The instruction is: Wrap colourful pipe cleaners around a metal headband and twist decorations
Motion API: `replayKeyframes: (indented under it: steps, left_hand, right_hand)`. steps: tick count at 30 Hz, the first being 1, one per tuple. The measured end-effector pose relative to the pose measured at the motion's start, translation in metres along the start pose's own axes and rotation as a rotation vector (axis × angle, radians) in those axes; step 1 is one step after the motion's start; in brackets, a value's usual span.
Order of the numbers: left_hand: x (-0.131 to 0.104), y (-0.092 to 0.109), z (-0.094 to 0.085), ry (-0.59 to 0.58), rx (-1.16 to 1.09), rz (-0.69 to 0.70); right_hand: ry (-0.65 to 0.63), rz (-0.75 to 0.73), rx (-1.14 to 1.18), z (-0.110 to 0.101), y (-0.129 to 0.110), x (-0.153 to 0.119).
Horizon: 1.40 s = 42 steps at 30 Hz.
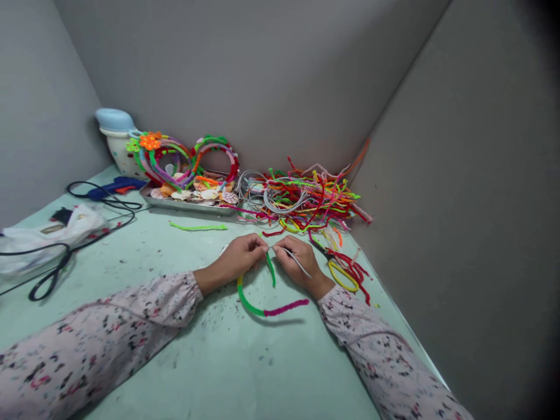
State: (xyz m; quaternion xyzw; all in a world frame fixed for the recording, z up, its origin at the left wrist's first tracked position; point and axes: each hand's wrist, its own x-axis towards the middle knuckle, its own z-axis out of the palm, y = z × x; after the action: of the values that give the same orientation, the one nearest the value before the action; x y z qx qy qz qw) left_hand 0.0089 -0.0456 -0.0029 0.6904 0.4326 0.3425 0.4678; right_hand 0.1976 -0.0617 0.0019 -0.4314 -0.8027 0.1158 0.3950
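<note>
Nearest to us, two sleeves in a pale flowered print reach in from the bottom corners over the pale green counter (245, 361). Our left hand (238, 258) and right hand (297, 261) meet near the middle of the counter, knuckles almost touching. The left fingers are pinched together on the top of a hoop (251, 304) wrapped in green fuzzy stem that turns magenta toward its free end; the hoop curves down from the hands and lies on the counter just in front of them. The right fingers are closed on a thin grey wire (297, 262) that slants across the back of that hand, and a short green tail hangs between the two hands.

Just right of the right hand lie scissors with yellow handles (341, 276). Further off at the left, a black cable (65, 256) runs past a crumpled plastic bag (48, 236). Beyond the hands, a lone green stem (198, 227) lies flat. At the back, a metal tray (188, 204) carries finished coloured hoops and shells, a blue glue gun (114, 186) lies beside it, and a tangled heap of pipe cleaners (306, 201) fills the corner.
</note>
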Motion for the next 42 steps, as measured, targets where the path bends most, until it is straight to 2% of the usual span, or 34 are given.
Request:
replayKeyframes:
  steps: [9, 15, 21, 30, 42]
  left_hand:
    - [-0.0017, 0.0018, -0.0009, 0.024, 0.045, 0.019]
    - [-0.0002, 0.0047, -0.0003, -0.06, -0.146, -0.033]
    - [-0.0002, 0.0052, 0.0002, -0.017, -0.204, -0.057]
    - [-0.0004, 0.003, 0.0023, -0.027, -0.216, -0.06]
    - [0.0007, 0.0012, 0.0012, -0.063, -0.292, -0.081]
  right_hand:
    - [-0.005, -0.023, 0.002, -0.0005, -0.0024, 0.0007]
    - [0.055, -0.001, 0.005, 0.0002, 0.001, 0.0]
    - [0.107, 0.024, 0.009, -0.0009, 0.0019, 0.0009]
    - [-0.041, 0.026, 0.109, 0.0001, -0.0015, 0.003]
    - [-0.001, -0.038, 0.036, 0.0044, 0.0013, 0.0026]
